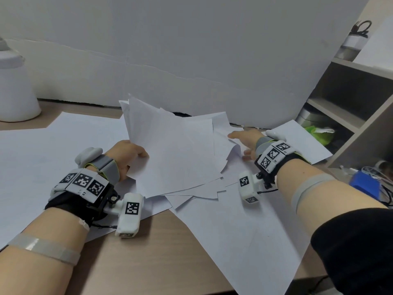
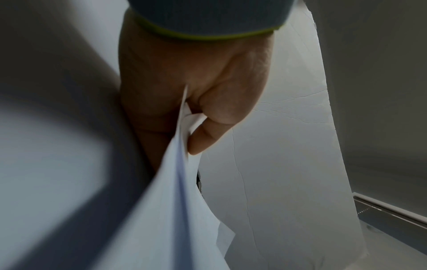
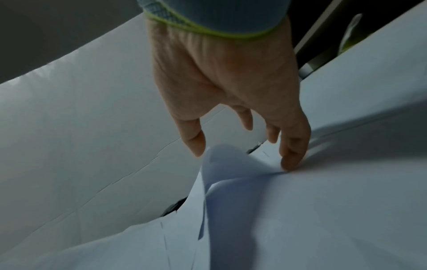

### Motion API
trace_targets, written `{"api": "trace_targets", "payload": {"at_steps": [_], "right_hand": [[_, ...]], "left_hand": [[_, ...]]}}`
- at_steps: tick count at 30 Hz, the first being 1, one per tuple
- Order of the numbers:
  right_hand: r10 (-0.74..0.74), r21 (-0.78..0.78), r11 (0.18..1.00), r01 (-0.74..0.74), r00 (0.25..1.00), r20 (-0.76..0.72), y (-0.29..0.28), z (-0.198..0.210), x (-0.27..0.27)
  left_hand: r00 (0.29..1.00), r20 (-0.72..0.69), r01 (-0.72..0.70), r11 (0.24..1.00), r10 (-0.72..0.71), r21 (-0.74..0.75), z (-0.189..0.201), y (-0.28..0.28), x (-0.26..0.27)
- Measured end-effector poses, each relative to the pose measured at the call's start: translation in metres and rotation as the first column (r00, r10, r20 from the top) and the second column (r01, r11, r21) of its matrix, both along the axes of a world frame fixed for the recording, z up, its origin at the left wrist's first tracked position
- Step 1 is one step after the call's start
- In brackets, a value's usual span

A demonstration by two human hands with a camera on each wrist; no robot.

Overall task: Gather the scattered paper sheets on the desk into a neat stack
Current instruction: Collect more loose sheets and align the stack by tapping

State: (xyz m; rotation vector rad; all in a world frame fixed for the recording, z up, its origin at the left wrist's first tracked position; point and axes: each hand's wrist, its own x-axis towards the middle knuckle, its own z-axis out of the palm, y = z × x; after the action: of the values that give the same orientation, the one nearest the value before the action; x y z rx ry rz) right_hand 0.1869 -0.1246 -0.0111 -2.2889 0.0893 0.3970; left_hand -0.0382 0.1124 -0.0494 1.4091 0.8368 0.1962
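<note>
Paper sheets (image 1: 174, 154) lie fanned in a loose pile near the desk's (image 1: 131, 262) back edge. The left hand (image 1: 125, 156) pinches their near edge, lifting them, probably to square them; the right hand (image 1: 246, 143), fingers straight, presses the far side flat.

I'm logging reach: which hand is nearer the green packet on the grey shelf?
Right. The right hand lies on paper just left of the green packet; the left hand is across the desk.
</note>
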Motion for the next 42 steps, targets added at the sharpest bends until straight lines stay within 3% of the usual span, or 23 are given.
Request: {"api": "trace_targets", "payload": {"at_steps": [2,6,12,17,20,22,25,27,30,33,38,42], "right_hand": [[-0.020,0.074,0.997,0.027,0.996,-0.083,-0.006,-0.001,0.000],[0.082,0.122,0.990,-0.064,0.985,-0.152,-0.015,0.000,-0.003],[0.309,-0.078,0.948,-0.308,0.951,-0.002,-0.014,-0.013,-0.003],[0.266,-0.253,0.947,-0.196,0.921,0.283,-0.009,-0.013,-0.003],[0.161,-0.397,0.918,-0.007,0.920,0.356,-0.014,-0.003,0.000],[0.065,-0.312,0.949,0.046,0.940,0.334,-0.016,-0.002,0.007],[-0.039,0.108,0.994,0.023,0.988,0.148,-0.012,-0.003,-0.001],[-0.018,0.352,0.936,0.024,1.000,-0.020,-0.007,-0.003,-0.018],[0.176,0.584,0.810,-0.057,0.973,-0.149,-0.004,0.001,-0.034],[0.275,0.568,0.806,-0.167,0.955,-0.111,0.001,0.002,-0.036],[0.244,0.197,0.949,-0.245,0.969,0.028,0.005,-0.003,-0.032],[0.122,0.239,0.959,-0.153,0.982,0.142,0.002,0.014,-0.036]], "left_hand": [[1.000,-0.002,-0.001,1.000,0.001,-0.006,0.000,0.000,-0.001],[1.000,-0.006,-0.001,1.000,0.001,-0.016,0.002,-0.001,-0.001],[1.000,-0.010,-0.002,1.000,0.002,-0.018,0.001,-0.001,-0.001],[1.000,-0.004,-0.001,1.000,0.001,-0.015,0.000,0.000,0.001],[1.000,-0.005,0.002,1.000,-0.002,-0.003,0.000,0.000,0.002],[1.000,-0.008,0.007,1.000,-0.007,0.007,-0.001,0.000,0.002],[1.000,-0.014,0.011,1.000,-0.011,0.018,-0.002,0.001,0.001],[1.000,-0.014,0.008,1.000,-0.008,0.009,-0.002,0.001,0.001],[1.000,-0.009,0.006,1.000,-0.006,-0.001,-0.002,0.001,0.001],[1.000,-0.013,0.007,1.000,-0.007,0.001,-0.002,0.002,0.002],[1.000,-0.014,0.015,1.000,-0.015,-0.004,-0.003,0.003,0.002],[1.000,-0.002,0.029,0.999,-0.029,-0.014,-0.001,0.000,0.002]]}}
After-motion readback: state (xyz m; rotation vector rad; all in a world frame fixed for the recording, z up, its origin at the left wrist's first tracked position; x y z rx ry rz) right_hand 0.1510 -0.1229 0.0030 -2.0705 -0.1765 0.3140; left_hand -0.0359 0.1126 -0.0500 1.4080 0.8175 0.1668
